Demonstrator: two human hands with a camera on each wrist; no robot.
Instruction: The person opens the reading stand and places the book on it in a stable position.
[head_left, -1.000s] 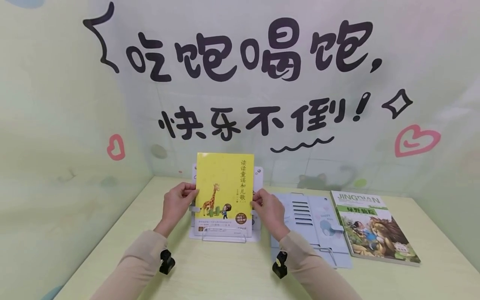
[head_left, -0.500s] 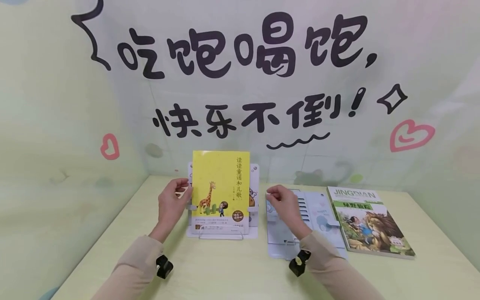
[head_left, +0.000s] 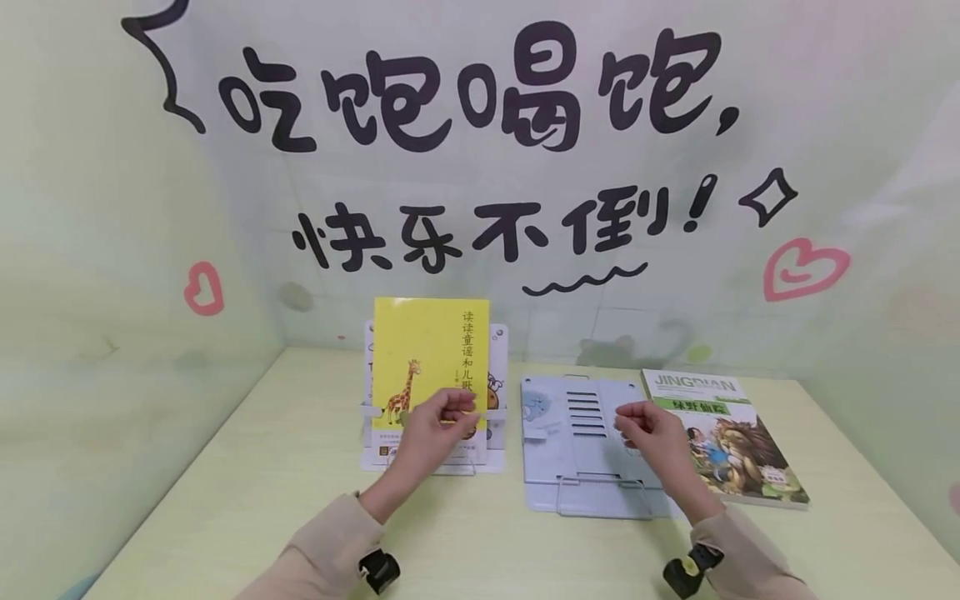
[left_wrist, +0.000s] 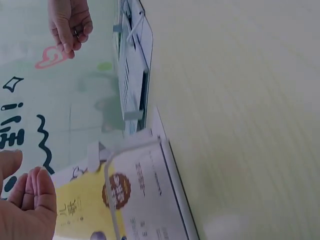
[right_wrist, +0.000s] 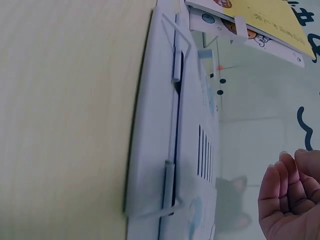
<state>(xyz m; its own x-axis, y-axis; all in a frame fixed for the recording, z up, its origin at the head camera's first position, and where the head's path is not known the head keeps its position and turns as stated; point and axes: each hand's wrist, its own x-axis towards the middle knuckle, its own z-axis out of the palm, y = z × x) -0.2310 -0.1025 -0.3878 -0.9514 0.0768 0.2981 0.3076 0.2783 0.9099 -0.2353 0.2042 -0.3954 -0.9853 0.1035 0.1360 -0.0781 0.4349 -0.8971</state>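
A yellow children's book with a giraffe on its cover stands upright on a white book stand, behind a front wire bracket and between side clips. In the head view my left hand overlaps the book's lower right part, its fingers loosely bent and nothing in them. To the right, a pale blue book stand with slots and a wire bracket bears no book. My right hand hovers over that stand's right side, fingers loosely curled and holding nothing. The right wrist view shows the blue stand's hinge from close by.
A second book, with a lion on its green and white cover, lies flat at the right, beside the blue stand. A printed wall cloth with large black lettering closes off the back of the pale table.
Both hands have let go of the yellow book's edges and moved right, the right one over to the blue stand. The book stays upright. The head view has shifted slightly.
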